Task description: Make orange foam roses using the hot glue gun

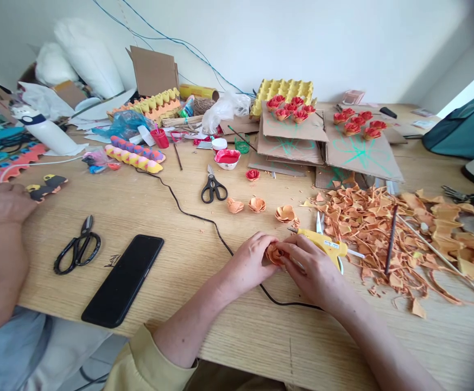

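Note:
Both of my hands meet around a small orange egg-carton flower point(274, 253) just above the table. My left hand point(256, 255) wraps its outer side, fingers closed on it. My right hand point(312, 266) pinches the petals from the other side, and its fingertips partly hide the flower. Right behind my right hand lies a yellow glue gun point(322, 244), with a white glue stick poking from its back. Beyond my hands sit an open orange flower cup point(286, 214), two smaller orange cups point(257, 205) and a red painted flower point(252, 175).
Orange carton scraps point(359, 228) pile up at the right, with a dark stick point(391, 239) across them. Black-handled scissors point(214, 187), a phone point(123, 279) and more scissors point(77, 244) lie on the table. A black cable point(188, 213) crosses it. Another person's hand point(6, 203) is at the far left.

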The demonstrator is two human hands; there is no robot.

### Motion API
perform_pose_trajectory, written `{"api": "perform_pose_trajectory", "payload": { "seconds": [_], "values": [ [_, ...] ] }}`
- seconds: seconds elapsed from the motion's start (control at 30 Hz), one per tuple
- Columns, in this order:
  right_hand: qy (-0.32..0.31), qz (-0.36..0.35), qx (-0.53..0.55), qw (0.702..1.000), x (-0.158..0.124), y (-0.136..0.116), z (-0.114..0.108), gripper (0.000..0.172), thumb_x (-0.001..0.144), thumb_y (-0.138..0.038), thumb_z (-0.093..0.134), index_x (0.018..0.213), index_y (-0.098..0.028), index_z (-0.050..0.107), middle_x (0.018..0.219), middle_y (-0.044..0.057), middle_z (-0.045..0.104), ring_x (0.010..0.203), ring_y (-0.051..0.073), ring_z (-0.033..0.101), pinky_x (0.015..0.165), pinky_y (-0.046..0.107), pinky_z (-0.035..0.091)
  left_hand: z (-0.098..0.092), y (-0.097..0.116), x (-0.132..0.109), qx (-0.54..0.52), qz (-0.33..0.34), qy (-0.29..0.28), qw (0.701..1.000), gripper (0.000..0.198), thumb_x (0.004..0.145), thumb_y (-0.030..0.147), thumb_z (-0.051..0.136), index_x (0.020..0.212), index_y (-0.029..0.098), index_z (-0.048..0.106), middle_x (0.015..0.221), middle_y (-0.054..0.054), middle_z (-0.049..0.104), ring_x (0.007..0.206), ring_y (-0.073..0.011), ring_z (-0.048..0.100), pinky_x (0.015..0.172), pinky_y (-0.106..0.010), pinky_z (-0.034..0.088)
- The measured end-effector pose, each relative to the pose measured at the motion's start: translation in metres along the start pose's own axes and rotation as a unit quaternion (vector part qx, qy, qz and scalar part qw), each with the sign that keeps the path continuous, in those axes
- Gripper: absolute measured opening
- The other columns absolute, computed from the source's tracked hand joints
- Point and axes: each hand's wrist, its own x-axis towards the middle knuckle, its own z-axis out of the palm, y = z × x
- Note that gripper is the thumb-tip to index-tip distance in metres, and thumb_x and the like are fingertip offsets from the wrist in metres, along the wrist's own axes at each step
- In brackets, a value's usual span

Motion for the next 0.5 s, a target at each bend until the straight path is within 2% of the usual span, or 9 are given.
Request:
{"api": "perform_pose_trajectory", "payload": {
  "seconds": [0.33,0.5],
  "values": [
    [-0.013,0.003,-0.012,1.000,0.0005,0.0004,0.0023,0.018,0.103,-0.019,0.048,0.109,-0.020,0.065,0.105,0.010,0.066,0.089,0.021,0.063,0.081,0.038,0.052,-0.0002,0.0003,0.0001,-0.004,-0.020,-0.007,1.000,0.039,0.074,0.005,0.076,0.109,0.016,0.063,0.109,-0.009,0.067,0.105,-0.0254,0.065,0.095,-0.038,0.053],
    [-0.018,-0.001,-0.013,1.000,0.0019,-0.0019,-0.0004,0.021,0.104,-0.019,0.046,0.101,-0.021,0.067,0.103,0.010,0.065,0.088,0.021,0.062,0.079,0.037,0.053,0.0007,-0.0013,-0.0002,-0.003,-0.005,0.005,1.000,0.037,0.074,0.006,0.074,0.107,0.020,0.063,0.106,-0.006,0.067,0.102,-0.0242,0.066,0.093,-0.038,0.053]
  ]
}}
